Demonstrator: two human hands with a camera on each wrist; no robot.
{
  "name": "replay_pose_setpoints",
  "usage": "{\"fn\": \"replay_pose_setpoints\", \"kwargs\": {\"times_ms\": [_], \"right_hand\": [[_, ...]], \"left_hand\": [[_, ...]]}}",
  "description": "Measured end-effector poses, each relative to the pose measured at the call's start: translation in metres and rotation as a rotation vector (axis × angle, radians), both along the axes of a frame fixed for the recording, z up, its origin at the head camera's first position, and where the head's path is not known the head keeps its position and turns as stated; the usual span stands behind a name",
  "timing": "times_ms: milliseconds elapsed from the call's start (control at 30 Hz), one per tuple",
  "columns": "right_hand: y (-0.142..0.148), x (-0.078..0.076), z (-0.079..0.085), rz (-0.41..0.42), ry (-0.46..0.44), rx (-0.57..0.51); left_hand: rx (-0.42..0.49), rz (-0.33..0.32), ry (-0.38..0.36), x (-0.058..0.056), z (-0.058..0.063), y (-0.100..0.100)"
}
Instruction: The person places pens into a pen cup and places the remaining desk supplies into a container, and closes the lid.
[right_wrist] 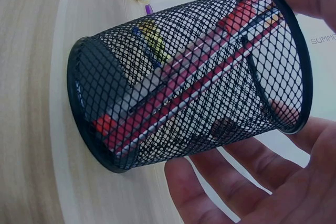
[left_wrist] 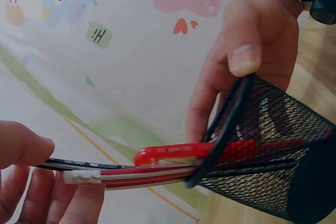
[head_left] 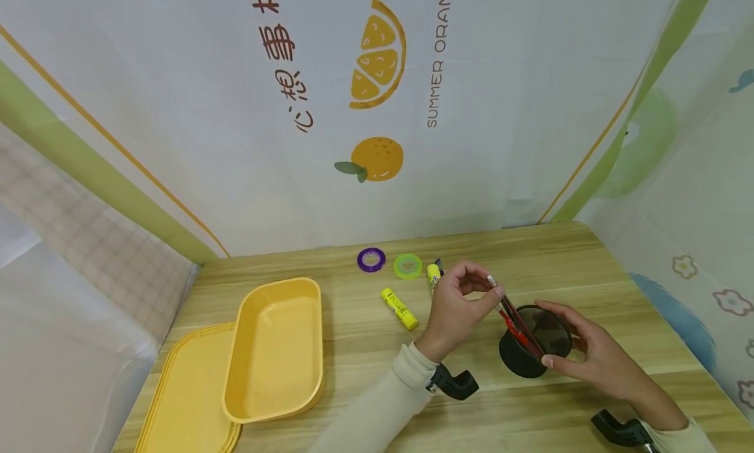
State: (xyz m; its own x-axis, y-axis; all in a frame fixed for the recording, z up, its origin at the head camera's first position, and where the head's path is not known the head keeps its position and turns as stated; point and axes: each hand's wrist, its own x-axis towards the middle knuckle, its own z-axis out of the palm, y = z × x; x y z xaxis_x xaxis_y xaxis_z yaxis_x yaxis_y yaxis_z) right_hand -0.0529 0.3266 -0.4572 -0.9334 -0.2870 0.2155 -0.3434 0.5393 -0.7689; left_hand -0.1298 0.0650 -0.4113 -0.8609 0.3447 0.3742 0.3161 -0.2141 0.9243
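A black mesh pen holder [head_left: 521,361] leans at a tilt, with its rim between the thumb and fingers of my right hand [head_left: 595,358]. In the right wrist view, pencils [right_wrist: 181,93] and a red-capped pen slant inside the mesh. My left hand [head_left: 456,302] is at their upper ends. The left wrist view shows its thumb and fingers pinching a black pencil [left_wrist: 73,162]. Beside that lies a red-and-white pencil with an eraser end [left_wrist: 83,177], close to the fingertips. A red pen-like piece [left_wrist: 173,153] pokes out over the rim.
A yellow tray [head_left: 320,348] overlaps a flat yellow lid [head_left: 182,381] on the left. A yellow glue stick [head_left: 400,309], a second yellow stick [head_left: 433,273], a purple tape ring [head_left: 371,260] and a green tape ring [head_left: 408,266] lie mid-table. A printed curtain [head_left: 471,178] hangs behind.
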Motion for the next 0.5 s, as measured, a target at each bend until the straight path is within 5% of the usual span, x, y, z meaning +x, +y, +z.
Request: {"fn": "replay_pose_setpoints", "kwargs": {"times_ms": [500], "right_hand": [[0.001, -0.002, -0.003, -0.008, 0.011, 0.008]], "left_hand": [[-0.029, 0.001, -0.063, 0.002, -0.014, 0.005]]}}
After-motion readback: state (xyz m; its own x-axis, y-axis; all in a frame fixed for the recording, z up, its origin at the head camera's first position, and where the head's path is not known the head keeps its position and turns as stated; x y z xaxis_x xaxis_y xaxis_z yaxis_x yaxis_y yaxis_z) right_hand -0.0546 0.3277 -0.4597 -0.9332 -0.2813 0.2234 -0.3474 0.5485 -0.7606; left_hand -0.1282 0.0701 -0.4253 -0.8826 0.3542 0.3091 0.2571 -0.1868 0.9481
